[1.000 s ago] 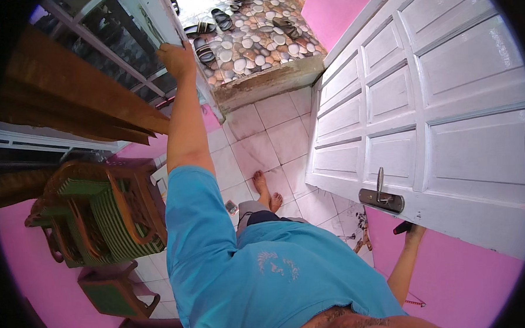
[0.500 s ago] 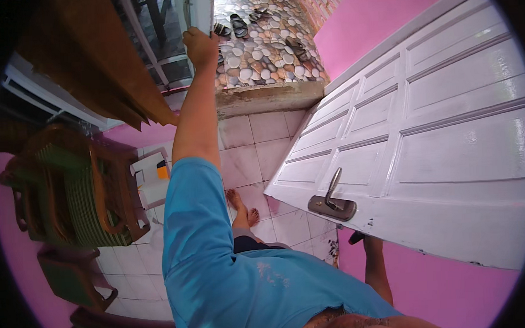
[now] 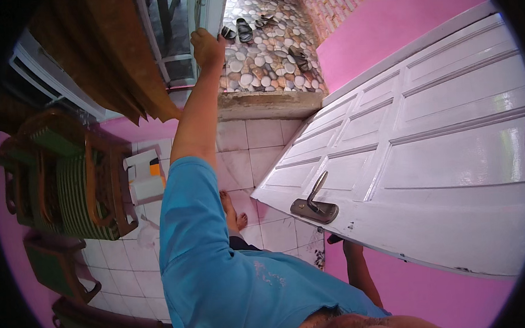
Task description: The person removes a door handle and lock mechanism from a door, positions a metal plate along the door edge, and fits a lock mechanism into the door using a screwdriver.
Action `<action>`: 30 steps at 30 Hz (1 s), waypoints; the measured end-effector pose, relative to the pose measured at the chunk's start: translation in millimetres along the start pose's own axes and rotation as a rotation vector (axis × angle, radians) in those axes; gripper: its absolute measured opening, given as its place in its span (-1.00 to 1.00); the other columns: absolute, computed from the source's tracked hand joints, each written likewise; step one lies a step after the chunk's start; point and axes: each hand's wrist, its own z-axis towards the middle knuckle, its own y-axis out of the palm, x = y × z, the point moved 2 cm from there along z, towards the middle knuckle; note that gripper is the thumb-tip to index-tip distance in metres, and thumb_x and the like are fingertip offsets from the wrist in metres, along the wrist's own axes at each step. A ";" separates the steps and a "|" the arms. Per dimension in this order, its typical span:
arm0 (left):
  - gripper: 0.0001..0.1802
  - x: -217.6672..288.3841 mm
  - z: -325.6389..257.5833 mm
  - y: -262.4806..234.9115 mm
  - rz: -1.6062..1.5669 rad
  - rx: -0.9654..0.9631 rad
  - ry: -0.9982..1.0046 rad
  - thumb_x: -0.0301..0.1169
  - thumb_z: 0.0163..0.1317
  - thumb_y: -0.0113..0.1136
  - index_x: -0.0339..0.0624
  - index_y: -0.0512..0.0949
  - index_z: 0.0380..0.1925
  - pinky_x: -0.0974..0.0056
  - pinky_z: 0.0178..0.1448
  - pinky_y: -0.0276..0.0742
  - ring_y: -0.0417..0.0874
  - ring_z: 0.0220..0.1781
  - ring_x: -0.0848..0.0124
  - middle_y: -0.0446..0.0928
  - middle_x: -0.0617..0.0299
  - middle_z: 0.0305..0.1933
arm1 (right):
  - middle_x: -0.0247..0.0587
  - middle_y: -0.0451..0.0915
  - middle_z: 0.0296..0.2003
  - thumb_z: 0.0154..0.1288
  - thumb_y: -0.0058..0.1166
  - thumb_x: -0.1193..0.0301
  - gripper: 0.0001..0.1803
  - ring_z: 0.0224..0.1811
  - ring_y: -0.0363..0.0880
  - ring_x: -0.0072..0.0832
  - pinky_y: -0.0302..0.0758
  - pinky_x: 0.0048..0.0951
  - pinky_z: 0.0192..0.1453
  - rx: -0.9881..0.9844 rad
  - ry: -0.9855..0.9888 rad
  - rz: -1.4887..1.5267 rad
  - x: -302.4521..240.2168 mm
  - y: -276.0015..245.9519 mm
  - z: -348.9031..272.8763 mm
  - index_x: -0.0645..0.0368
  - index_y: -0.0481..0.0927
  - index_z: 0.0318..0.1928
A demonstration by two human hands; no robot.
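My left arm reaches far forward. My left hand [image 3: 207, 47] is closed round the edge of a white frame [image 3: 214, 16] beside the doorway. To the right, a white panelled door [image 3: 450, 167] stands ajar, with a metal lever handle [image 3: 315, 207] on its near face. Behind the door's lower edge is my right hand [image 3: 352, 249], mostly hidden, its fingers out of sight. A small dark piece [image 3: 334, 239] shows next to it; whether the hand grips it I cannot make out.
A raised concrete sill [image 3: 271, 106] crosses the doorway, with black sandals [image 3: 244, 30] on the pebble-patterned floor beyond. Stacked wooden chairs [image 3: 79, 184] and a white box [image 3: 146, 175] stand at the left, below a brown curtain [image 3: 99, 54]. Pink wall [image 3: 363, 48] borders the door.
The door, with my right hand behind it, sits farther left in the picture. The whole view has also shifted slightly. My left hand keeps its hold on the frame.
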 end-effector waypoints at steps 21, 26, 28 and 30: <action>-0.46 33.1 -48.6 -26.2 0.050 0.102 0.084 -0.19 0.11 0.42 -0.33 0.38 -0.12 0.11 -0.02 0.70 0.54 0.09 0.02 0.44 -0.06 -0.02 | -0.14 0.50 -0.57 0.47 -0.07 0.33 -0.75 -0.69 0.52 -0.38 0.54 -0.33 -0.63 -0.232 0.170 0.222 -171.1 95.5 27.3 0.32 0.49 -0.18; -0.44 37.7 -54.1 -29.4 0.036 0.098 0.072 -0.18 0.09 0.44 -0.34 0.40 -0.12 0.12 -0.02 0.70 0.55 0.06 0.03 0.45 -0.06 -0.03 | -0.18 0.48 -0.60 0.48 -0.11 0.39 -0.80 -0.73 0.51 -0.42 0.48 -0.37 -0.69 -0.263 0.095 0.422 -168.0 115.9 42.3 0.31 0.44 -0.22; -0.43 37.0 -59.5 -27.6 0.008 0.110 0.107 -0.17 0.08 0.45 -0.34 0.39 -0.12 0.10 -0.04 0.71 0.56 0.06 0.02 0.45 -0.05 -0.04 | -0.19 0.48 -0.60 0.47 -0.10 0.41 -0.82 -0.73 0.49 -0.43 0.47 -0.39 -0.70 -0.221 0.074 0.421 -168.5 124.1 45.6 0.28 0.44 -0.23; -0.43 35.0 -61.4 -30.8 0.013 0.114 0.097 -0.17 0.07 0.45 -0.33 0.39 -0.14 0.09 -0.06 0.72 0.56 0.06 0.02 0.45 -0.05 -0.04 | -0.20 0.48 -0.60 0.47 -0.09 0.43 -0.85 -0.74 0.46 -0.45 0.46 -0.41 -0.70 -0.185 0.063 0.410 -172.8 129.5 45.7 0.26 0.44 -0.24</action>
